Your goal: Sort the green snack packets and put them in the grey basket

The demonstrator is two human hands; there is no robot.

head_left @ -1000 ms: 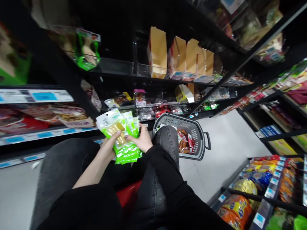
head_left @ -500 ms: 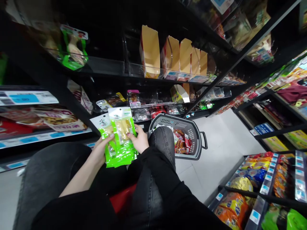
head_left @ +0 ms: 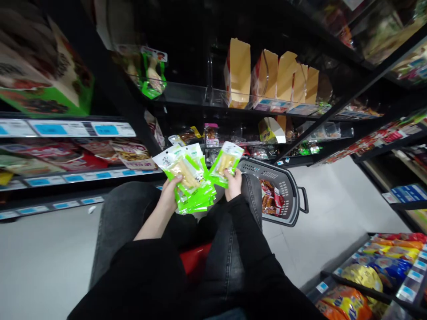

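Observation:
My left hand [head_left: 169, 194] is closed round a fanned stack of green-and-white snack packets [head_left: 188, 178], its thumb lying on the front one. Pale yellowish food shows through the clear window of that packet. In my right hand [head_left: 233, 183] is a single snack packet [head_left: 227, 162] of the same kind, pinched near its lower right edge. It is tilted and held just right of the stack. Both hands are above my lap, in front of the low shelves. Fingers behind the packets are hidden.
A grey shopping basket [head_left: 290, 191] with red-wrapped snacks [head_left: 271, 198] stands on the floor by my right knee. Ahead, a black shelf holds open cardboard boxes [head_left: 238, 73] and a hanging green pack [head_left: 153, 73]. Bagged snacks [head_left: 360, 278] fill a low display at right.
One packet has come away from the stack and moved right in my right hand. The left hand keeps the others, now more fanned out. The view has shifted left.

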